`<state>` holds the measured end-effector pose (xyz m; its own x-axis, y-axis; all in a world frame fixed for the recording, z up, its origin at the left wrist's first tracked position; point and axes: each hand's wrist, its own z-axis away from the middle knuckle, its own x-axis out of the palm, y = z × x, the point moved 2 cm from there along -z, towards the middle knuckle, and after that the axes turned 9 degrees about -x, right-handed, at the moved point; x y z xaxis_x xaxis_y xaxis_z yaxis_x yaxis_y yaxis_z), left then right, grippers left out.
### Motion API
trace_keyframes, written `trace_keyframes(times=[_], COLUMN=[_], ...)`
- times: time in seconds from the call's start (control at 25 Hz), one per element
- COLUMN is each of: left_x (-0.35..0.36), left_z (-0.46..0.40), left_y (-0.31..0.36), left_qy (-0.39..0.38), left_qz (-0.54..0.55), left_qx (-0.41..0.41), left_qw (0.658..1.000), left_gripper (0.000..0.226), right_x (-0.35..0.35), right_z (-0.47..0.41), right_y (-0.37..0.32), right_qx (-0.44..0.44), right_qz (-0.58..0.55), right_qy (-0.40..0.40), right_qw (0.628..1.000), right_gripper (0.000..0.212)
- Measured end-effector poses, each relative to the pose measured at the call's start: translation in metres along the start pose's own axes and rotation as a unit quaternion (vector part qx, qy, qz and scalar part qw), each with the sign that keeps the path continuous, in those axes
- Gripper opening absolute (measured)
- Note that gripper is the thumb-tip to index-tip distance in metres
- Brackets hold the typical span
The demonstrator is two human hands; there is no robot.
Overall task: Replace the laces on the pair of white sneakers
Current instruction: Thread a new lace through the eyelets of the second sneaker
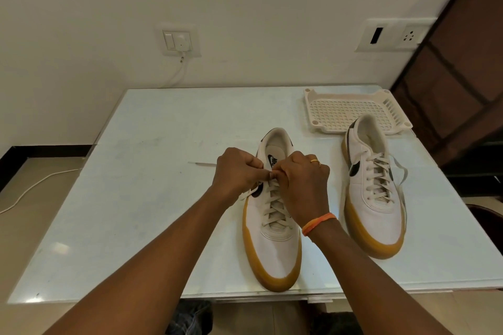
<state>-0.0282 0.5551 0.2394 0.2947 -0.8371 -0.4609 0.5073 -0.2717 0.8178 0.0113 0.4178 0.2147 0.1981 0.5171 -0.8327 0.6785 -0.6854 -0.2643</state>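
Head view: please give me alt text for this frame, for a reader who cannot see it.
Both hands, left hand and right hand, pinch the lace at the top eyelets of the near sneaker on a pale table. A second laced sneaker stands to its right, in front of a white plastic rack.

Both bare forearms reach forward from the bottom edge and converge toward the middle. The left hand [236, 171] is curled, knuckles up, thumb and forefinger pinched together at its inner side. The right hand [302, 181] mirrors it, fingers folded under, fingertips meeting the left's; what they pinch seems a thin strand, though the fingers hide it. The right wrist is slightly bent.
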Motion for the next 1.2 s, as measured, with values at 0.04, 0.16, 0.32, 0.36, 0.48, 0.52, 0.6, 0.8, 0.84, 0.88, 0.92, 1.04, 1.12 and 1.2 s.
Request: trace_keyframes(times=[0.04,0.16,0.32,0.36,0.48,0.52,0.6,0.8,0.84,0.88,0.92,1.04,1.12,1.2], left_x=[0.0,-0.003,-0.009,-0.008,-0.004,-0.003,-0.005,-0.042,-0.049,-0.056,-0.061,-0.078,-0.09,-0.091], left_z=[0.0,-0.002,-0.01,-0.01,-0.01,-0.011,-0.015,-0.029,-0.031,-0.033,-0.034,-0.037,-0.039,-0.042], left_y=[0.001,0.002,-0.004,-0.005,-0.005,-0.003,0.001,-0.002,-0.005,-0.007,-0.009,-0.01,-0.013,-0.016], left_qy=[-0.006,-0.062,-0.123,-0.113,-0.072,-0.067,-0.052,0.046,0.065,0.086,0.11,0.197,0.236,0.223], left_qz=[0.002,0.011,0.069,0.081,0.067,0.05,-0.013,0.014,0.049,0.079,0.109,0.2,0.251,0.281], left_qx=[-0.001,-0.003,-0.074,-0.085,-0.081,-0.076,-0.065,-0.075,-0.082,-0.088,-0.092,-0.088,-0.078,-0.086], left_qw=[1.0,0.998,0.987,0.987,0.992,0.994,0.996,0.996,0.993,0.989,0.984,0.956,0.936,0.929], left_gripper=[0.017,0.015,0.017,0.015,0.008,0.007,0.006,0.013,0.012,0.012,0.013,0.014,0.014,0.01], right_x=[0.001,0.003,0.003,0.002,0.0,-0.002,-0.008,-0.022,-0.024,-0.024,-0.025,-0.026,-0.023,-0.021], right_z=[-0.001,-0.002,-0.005,-0.006,-0.009,-0.011,-0.014,-0.018,-0.017,-0.017,-0.016,-0.017,-0.016,-0.015], right_y=[0.0,0.0,0.002,0.003,0.006,0.006,0.006,0.018,0.022,0.025,0.029,0.034,0.036,0.035], right_qx=[0.007,0.027,0.047,0.059,0.075,0.075,0.062,0.059,0.074,0.086,0.095,0.111,0.117,0.12], right_qz=[-0.009,-0.052,-0.063,-0.067,-0.069,-0.069,-0.038,-0.019,-0.065,-0.108,-0.14,-0.173,-0.184,-0.211], right_qy=[-0.007,-0.029,-0.045,-0.064,-0.104,-0.109,-0.138,-0.229,-0.229,-0.227,-0.226,-0.23,-0.238,-0.219], right_qw=[1.0,0.998,0.996,0.994,0.989,0.989,0.988,0.972,0.969,0.964,0.959,0.951,0.946,0.945], right_gripper=[0.01,0.013,0.014,0.014,0.016,0.016,0.015,0.023,0.021,0.02,0.02,0.028,0.037,0.055])
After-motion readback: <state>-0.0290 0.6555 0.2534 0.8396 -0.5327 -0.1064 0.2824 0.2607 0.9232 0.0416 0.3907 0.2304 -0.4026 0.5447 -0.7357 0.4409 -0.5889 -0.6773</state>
